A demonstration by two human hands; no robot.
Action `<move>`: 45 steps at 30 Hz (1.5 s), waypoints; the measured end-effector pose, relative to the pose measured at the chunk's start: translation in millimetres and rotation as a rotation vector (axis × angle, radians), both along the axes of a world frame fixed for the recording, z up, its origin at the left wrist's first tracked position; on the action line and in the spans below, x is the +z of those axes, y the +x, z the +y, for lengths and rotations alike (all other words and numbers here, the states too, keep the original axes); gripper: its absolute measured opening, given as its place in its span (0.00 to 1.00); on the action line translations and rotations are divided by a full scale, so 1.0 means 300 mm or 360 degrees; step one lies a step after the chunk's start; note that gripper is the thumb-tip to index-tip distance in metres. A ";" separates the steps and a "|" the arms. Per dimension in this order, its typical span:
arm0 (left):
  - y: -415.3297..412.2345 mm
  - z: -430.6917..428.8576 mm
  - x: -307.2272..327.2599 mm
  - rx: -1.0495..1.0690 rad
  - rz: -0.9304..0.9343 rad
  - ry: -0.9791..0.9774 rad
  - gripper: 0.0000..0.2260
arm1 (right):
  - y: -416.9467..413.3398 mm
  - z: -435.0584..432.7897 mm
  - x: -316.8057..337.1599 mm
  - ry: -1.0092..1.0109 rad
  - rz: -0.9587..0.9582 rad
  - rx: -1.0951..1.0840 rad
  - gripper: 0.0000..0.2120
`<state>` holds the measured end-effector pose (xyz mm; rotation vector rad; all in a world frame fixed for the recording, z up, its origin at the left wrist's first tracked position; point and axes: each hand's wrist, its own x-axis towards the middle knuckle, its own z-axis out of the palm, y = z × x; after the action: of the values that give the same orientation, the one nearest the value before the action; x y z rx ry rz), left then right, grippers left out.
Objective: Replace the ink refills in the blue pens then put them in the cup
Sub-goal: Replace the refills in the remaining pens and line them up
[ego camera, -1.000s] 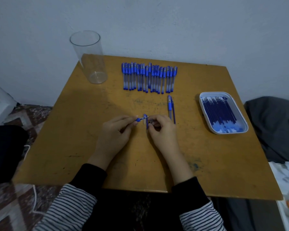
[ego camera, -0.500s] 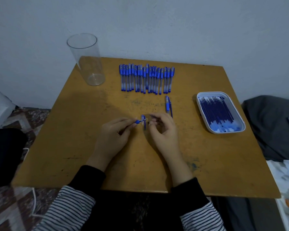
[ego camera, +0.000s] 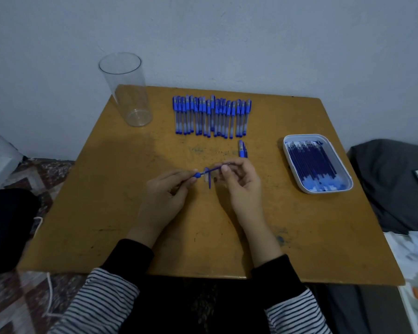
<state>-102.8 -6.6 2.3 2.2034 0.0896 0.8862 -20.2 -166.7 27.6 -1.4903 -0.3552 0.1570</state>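
Head view of a square ochre tabletop set against a pale blue-grey plastered wall; the surface is scuffed, with dark specks and smears ahead of the hands and a bluish stain near the right forearm. The left hand, fingers curled, pinches between thumb and forefinger the blue end-piece of a thin blue refill. The right hand, fingers likewise curled, pinches the refill's other end, so that it spans the gap between the two hands just above the surface. Below it, between the hands, lie loose pen parts; which parts they are cannot be told. Just beyond the right hand lies a single blue pen. Farther ahead of both hands is a row of blue pens, side by side with caps toward the wall. The clear cup stands upright well ahead and to the left of the left hand, at the far left corner. To the right of the right hand sits a white tray filled with dark blue refills. Patterned floor covering lies off the left edge and dark grey cloth off the right. Both sleeves are black with striped upper parts.
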 end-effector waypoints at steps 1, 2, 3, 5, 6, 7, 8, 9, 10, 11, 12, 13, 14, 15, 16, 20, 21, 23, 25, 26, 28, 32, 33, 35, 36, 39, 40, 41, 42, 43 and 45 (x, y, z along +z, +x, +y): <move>0.000 -0.001 0.002 0.0007 -0.0003 -0.0018 0.08 | -0.001 0.002 0.011 0.0068 0.0037 -0.0046 0.06; 0.000 -0.001 0.003 0.0008 -0.0006 -0.0036 0.08 | -0.002 0.006 0.018 0.0139 0.0066 -0.0096 0.07; 0.000 -0.001 0.003 0.0007 -0.0007 -0.0052 0.08 | -0.004 0.010 0.024 0.0195 0.0079 -0.0148 0.09; 0.000 0.000 0.005 0.0015 0.0000 -0.0068 0.08 | -0.008 0.018 0.027 0.0237 0.0043 -0.0245 0.11; 0.000 0.000 0.007 0.0028 0.0005 -0.0070 0.08 | -0.011 0.021 0.024 0.0243 0.0002 -0.0270 0.10; 0.001 0.000 0.009 0.0044 0.0006 -0.0073 0.08 | -0.016 0.024 0.019 0.0228 -0.0048 -0.0280 0.10; 0.001 0.001 0.011 0.0059 0.0006 -0.0080 0.08 | -0.023 0.028 0.014 0.0175 -0.0094 -0.0290 0.09; 0.001 0.000 0.014 0.0071 0.0007 -0.0088 0.08 | -0.031 0.032 0.009 0.0108 -0.0127 -0.0296 0.09; 0.000 0.000 0.017 0.0076 0.0008 -0.0089 0.08 | -0.038 0.037 0.005 0.0065 -0.0140 -0.0310 0.08; 0.000 -0.001 0.019 0.0074 0.0010 -0.0083 0.08 | -0.044 0.043 0.004 0.0066 -0.0125 -0.0322 0.07; -0.001 -0.003 0.021 0.0068 0.0011 -0.0074 0.08 | -0.046 0.047 0.005 0.0081 -0.0106 -0.0346 0.07; -0.002 -0.004 0.022 0.0063 0.0014 -0.0072 0.08 | -0.046 0.052 0.006 0.0098 -0.0093 -0.0384 0.07; -0.002 -0.005 0.023 0.0056 0.0017 -0.0076 0.08 | -0.044 0.055 0.009 0.0107 -0.0092 -0.0437 0.07; 0.001 -0.005 0.024 0.0049 0.0018 -0.0082 0.08 | -0.040 0.056 0.013 0.0118 -0.0088 -0.0498 0.07; 0.006 -0.004 0.023 0.0044 0.0017 -0.0089 0.07 | -0.031 0.055 0.014 0.0134 -0.0073 -0.0564 0.06; 0.027 -0.004 0.026 0.0033 0.0034 -0.0103 0.07 | 0.017 0.017 0.024 0.0264 0.0042 -0.0713 0.06; 0.032 -0.005 0.027 0.0018 0.0039 -0.0090 0.07 | 0.033 0.002 0.029 0.0285 0.0057 -0.0744 0.07; 0.044 -0.006 0.027 -0.0012 0.0046 -0.0063 0.08 | 0.071 -0.029 0.043 0.0302 0.0059 -0.0820 0.07; 0.067 -0.001 0.028 -0.0030 0.0042 -0.0050 0.07 | 0.118 -0.064 0.053 0.0282 0.0051 -0.0859 0.07; 0.082 0.003 0.029 -0.0034 0.0041 -0.0037 0.07 | 0.144 -0.083 0.056 0.0238 0.0062 -0.0847 0.08; 0.114 0.008 0.035 -0.0035 0.0038 -0.0022 0.07 | 0.197 -0.118 0.058 0.0110 0.0131 -0.0757 0.09; 0.177 0.017 0.042 0.0009 0.0078 -0.0049 0.08 | 0.280 -0.158 0.061 -0.0174 0.0237 -0.0580 0.12; 0.192 0.021 0.041 0.0013 0.0093 -0.0045 0.08 | 0.294 -0.162 0.061 -0.0268 0.0256 -0.0513 0.12; 0.219 0.025 0.039 -0.0018 0.0087 -0.0049 0.08 | 0.317 -0.167 0.061 -0.0481 0.0270 -0.0365 0.13; 0.230 0.026 0.040 -0.0038 0.0087 -0.0063 0.08 | 0.325 -0.168 0.062 -0.0578 0.0259 -0.0303 0.14; 0.257 0.018 0.046 -0.0042 0.0093 -0.0064 0.08 | 0.347 -0.161 0.058 -0.0807 0.0188 -0.0156 0.14; 0.263 0.016 0.044 -0.0042 0.0087 -0.0063 0.08 | 0.350 -0.156 0.056 -0.0869 0.0160 -0.0115 0.15; 0.269 0.015 0.041 -0.0045 0.0084 -0.0057 0.08 | 0.353 -0.151 0.052 -0.0918 0.0126 -0.0079 0.15; 0.271 0.013 0.040 -0.0056 0.0082 -0.0040 0.08 | 0.353 -0.146 0.048 -0.0950 0.0093 -0.0050 0.15; 0.273 0.013 0.038 -0.0068 0.0083 -0.0013 0.08 | 0.353 -0.142 0.044 -0.0968 0.0069 -0.0028 0.14; 0.271 0.012 0.039 -0.0084 0.0092 0.0037 0.08 | 0.353 -0.135 0.039 -0.0994 0.0027 -0.0008 0.14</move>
<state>-21.4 -2.9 14.1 2.2432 0.0484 0.7982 85.5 -207.1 39.3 -2.1035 -0.3011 0.2948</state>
